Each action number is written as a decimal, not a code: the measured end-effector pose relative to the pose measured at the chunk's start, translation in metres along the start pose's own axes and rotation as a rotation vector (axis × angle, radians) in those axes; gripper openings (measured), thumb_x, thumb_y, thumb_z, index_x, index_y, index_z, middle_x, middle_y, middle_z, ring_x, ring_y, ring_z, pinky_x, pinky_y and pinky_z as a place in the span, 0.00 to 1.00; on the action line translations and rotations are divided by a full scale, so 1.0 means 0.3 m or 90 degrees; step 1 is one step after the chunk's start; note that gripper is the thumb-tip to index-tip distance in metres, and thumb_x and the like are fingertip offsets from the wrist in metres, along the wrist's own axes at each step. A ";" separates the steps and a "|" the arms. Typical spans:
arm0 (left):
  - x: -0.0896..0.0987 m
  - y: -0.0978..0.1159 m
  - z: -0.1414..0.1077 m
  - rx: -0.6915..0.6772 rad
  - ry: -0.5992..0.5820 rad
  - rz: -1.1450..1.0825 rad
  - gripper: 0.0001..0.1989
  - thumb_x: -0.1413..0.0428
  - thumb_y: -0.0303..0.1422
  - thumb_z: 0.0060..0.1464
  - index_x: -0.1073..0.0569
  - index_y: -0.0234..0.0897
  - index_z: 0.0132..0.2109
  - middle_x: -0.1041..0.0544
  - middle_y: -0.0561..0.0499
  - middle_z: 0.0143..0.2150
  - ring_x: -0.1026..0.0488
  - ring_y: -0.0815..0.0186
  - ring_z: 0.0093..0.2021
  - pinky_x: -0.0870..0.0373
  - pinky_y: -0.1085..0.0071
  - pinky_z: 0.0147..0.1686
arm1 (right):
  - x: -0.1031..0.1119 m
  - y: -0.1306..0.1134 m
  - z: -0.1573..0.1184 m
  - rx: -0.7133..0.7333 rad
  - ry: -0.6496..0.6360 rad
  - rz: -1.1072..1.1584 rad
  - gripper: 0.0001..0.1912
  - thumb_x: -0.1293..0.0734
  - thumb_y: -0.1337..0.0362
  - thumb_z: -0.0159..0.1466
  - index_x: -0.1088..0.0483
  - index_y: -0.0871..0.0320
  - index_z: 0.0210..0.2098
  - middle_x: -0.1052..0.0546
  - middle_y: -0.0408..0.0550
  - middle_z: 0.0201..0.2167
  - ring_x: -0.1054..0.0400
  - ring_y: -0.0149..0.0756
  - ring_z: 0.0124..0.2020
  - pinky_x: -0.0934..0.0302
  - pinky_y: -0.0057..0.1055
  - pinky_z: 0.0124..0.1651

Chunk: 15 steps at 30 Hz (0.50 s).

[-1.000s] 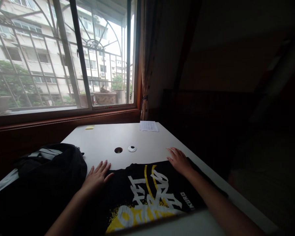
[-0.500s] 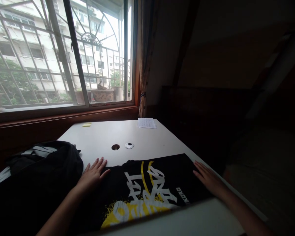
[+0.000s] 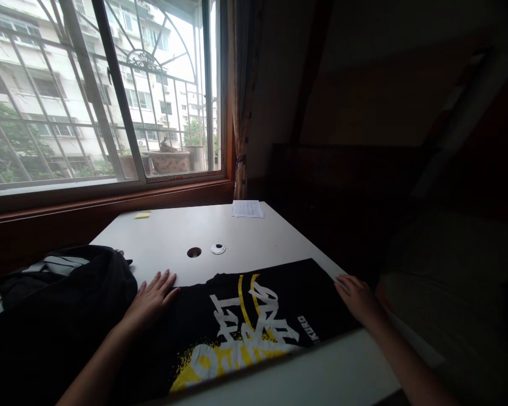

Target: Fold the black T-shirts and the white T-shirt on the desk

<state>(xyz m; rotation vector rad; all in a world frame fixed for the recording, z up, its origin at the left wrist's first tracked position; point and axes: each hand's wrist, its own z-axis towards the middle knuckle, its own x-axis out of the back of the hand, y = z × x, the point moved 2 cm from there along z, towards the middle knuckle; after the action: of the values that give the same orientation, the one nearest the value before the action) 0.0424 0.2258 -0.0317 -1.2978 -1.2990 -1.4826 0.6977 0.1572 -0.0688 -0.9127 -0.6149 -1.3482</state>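
Note:
A black T-shirt (image 3: 279, 293) with white lettering and a yellow print lies folded flat on the white table (image 3: 165, 231). My left hand (image 3: 154, 296) rests palm down on its left part, fingers spread and stretched out. At the right edge of the shirt is my right hand (image 3: 358, 296), its thumb on or beside the cloth and its fingers partly hidden by the angle. Neither hand visibly lifts the fabric. Left of my left hand sits a dark heap of clothing (image 3: 68, 293) with some white showing on top.
A round hole (image 3: 194, 252) in the tabletop has a white round cover (image 3: 218, 249) beside it. Papers (image 3: 248, 208) and yellow sticky notes (image 3: 143, 215) lie at the far edge. Behind stand a barred window (image 3: 161, 101) and a tied curtain (image 3: 240, 152).
My right hand has shifted slightly outward along the shirt's right edge, its fingers less stretched over the cloth. The left hand stays on the shirt. The view has turned a little right.

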 end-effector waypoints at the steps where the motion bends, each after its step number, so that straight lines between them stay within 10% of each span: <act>1: -0.004 -0.004 0.002 -0.003 0.007 -0.003 0.32 0.61 0.52 0.68 0.48 0.46 0.73 0.57 0.50 0.75 0.62 0.53 0.75 0.62 0.44 0.69 | 0.003 0.001 -0.002 0.004 0.005 -0.001 0.21 0.44 0.53 0.66 0.25 0.56 0.45 0.22 0.56 0.49 0.29 0.52 0.52 0.39 0.51 0.59; 9: -0.018 -0.088 0.040 -0.055 0.091 -0.116 0.27 0.57 0.46 0.66 0.30 0.42 0.64 0.38 0.45 0.70 0.47 0.49 0.72 0.51 0.43 0.67 | 0.007 0.017 -0.018 0.027 0.006 0.017 0.20 0.43 0.52 0.67 0.25 0.54 0.46 0.23 0.53 0.48 0.29 0.49 0.51 0.39 0.47 0.57; 15: 0.038 -0.119 0.021 -0.056 0.157 -0.404 0.33 0.47 0.60 0.52 0.21 0.39 0.51 0.24 0.41 0.59 0.32 0.47 0.63 0.38 0.51 0.63 | 0.020 0.013 -0.024 -0.003 -0.004 -0.010 0.22 0.43 0.50 0.65 0.23 0.55 0.44 0.23 0.54 0.46 0.30 0.50 0.44 0.37 0.46 0.48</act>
<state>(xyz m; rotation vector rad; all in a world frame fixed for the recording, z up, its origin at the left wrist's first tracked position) 0.0071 0.2396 -0.0282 -0.7378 -1.5692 -2.0740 0.7013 0.1479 -0.0685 -0.9181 -0.6247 -1.3612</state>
